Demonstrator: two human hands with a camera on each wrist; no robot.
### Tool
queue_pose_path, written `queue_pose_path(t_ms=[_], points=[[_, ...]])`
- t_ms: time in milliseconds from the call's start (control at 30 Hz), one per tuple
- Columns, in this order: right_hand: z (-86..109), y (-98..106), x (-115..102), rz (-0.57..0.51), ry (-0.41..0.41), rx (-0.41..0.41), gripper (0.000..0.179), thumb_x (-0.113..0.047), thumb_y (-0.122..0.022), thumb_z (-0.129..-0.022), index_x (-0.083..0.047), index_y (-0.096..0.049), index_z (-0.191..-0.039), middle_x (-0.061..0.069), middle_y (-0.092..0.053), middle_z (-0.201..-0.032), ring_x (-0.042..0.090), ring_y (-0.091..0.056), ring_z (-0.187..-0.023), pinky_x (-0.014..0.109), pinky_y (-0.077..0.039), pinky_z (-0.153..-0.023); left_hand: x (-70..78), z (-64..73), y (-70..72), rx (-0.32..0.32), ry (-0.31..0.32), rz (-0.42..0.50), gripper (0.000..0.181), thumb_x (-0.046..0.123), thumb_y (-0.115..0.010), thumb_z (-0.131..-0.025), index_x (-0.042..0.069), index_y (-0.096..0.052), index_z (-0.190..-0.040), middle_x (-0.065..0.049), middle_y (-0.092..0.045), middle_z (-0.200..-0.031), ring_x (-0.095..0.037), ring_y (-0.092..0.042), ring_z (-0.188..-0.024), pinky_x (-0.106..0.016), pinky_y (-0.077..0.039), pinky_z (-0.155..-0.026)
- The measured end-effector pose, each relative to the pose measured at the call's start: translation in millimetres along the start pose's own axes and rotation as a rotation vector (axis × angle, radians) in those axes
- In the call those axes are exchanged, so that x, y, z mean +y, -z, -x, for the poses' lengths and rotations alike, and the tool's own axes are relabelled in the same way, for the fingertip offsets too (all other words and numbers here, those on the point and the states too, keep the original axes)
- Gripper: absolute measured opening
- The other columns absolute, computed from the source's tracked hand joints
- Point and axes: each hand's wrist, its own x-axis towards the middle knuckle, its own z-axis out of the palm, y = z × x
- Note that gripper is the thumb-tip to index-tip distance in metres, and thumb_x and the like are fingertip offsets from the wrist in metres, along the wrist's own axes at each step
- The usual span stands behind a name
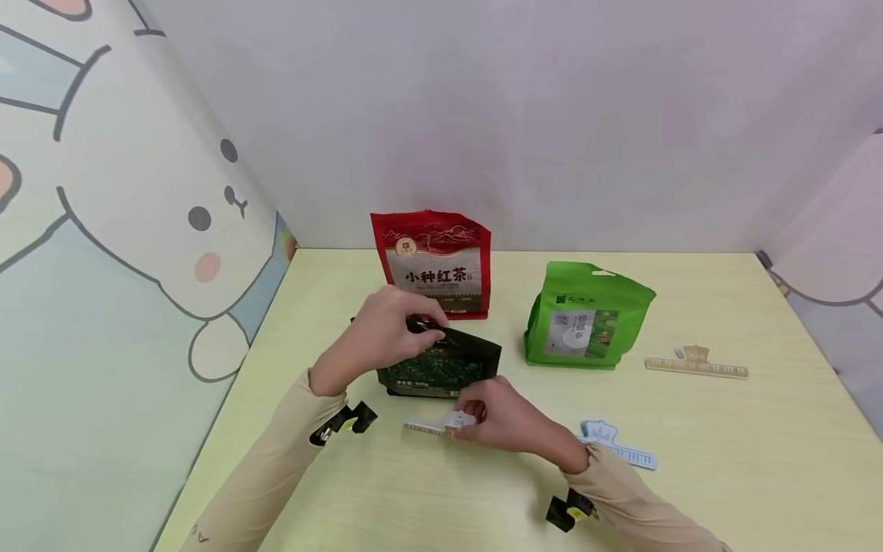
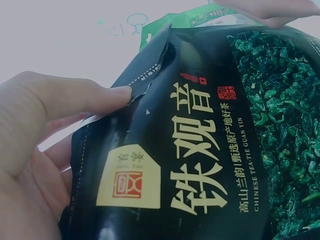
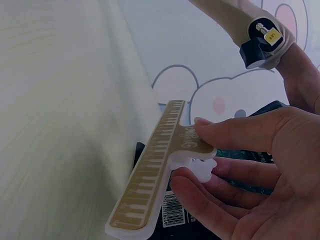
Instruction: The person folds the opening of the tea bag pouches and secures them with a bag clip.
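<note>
In the head view, a black Tie Guan Yin tea bag (image 1: 441,369) is pinched at its top by the left hand (image 1: 386,330), nearer the left edge of the tabletop (image 1: 731,445) than the right. A gold-and-white piano-key clip (image 1: 424,428) is held in front of it by the right hand (image 1: 507,420). A red tea bag (image 1: 434,257) is set toward the back edge, a tan clip (image 1: 697,365) toward the right edge. In the left wrist view, the black bag's top is pinched between the fingers (image 2: 106,97). In the right wrist view, the clip is pinched by its tab.
</note>
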Motion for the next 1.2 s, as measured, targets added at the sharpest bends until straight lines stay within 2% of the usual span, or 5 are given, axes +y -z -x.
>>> queue_pose_path(t_ms=[333, 667, 867, 1200], points=[[1.5, 8, -2, 0.007, 0.026, 0.023, 0.017, -0.013, -0.080, -0.075, -0.008, -0.072, -0.090, -0.004, -0.064, -0.074, 0.003, -0.056, -0.064, 0.022, -0.049, -0.058, 0.0, 0.4, 1.3, 0.005, 0.000, 0.003, 0.008, 0.012, -0.075, -0.079, 0.019, -0.074, -0.082, 0.008, -0.066, -0.072, -0.007, -0.046, -0.053, -0.027, -0.036, -0.049], [5.4, 18, -4, 0.015, 0.056, 0.095, 0.014, -0.014, -0.081, -0.074, -0.010, -0.073, -0.085, -0.006, -0.064, -0.073, 0.003, -0.057, -0.063, 0.022, -0.049, -0.057, -0.1, 0.1, 0.7, 0.009, -0.003, 0.003, 0.007, 0.012, -0.075, -0.079, 0.019, -0.074, -0.082, 0.009, -0.066, -0.073, -0.007, -0.048, -0.057, -0.027, -0.038, -0.050], [7.6, 24, -5, 0.015, 0.036, 0.103, 0.015, -0.017, -0.081, -0.074, -0.012, -0.074, -0.085, -0.008, -0.063, -0.073, 0.004, -0.057, -0.064, 0.023, -0.049, -0.058, 0.2, 0.6, 0.7, 0.008, -0.007, 0.007, 0.007, 0.012, -0.075, -0.079, 0.019, -0.074, -0.082, 0.009, -0.067, -0.074, -0.008, -0.050, -0.060, -0.027, -0.038, -0.050], [12.0, 35, -12, 0.023, 0.043, 0.134, 0.018, -0.017, -0.081, -0.074, -0.009, -0.074, -0.090, -0.007, -0.066, -0.075, 0.003, -0.059, -0.064, 0.026, -0.051, -0.059, -0.8, 0.0, -0.4, 0.014, -0.020, -0.008, 0.008, 0.012, -0.075, -0.079, 0.019, -0.074, -0.082, 0.010, -0.066, -0.073, -0.006, -0.047, -0.055, -0.026, -0.037, -0.048]])
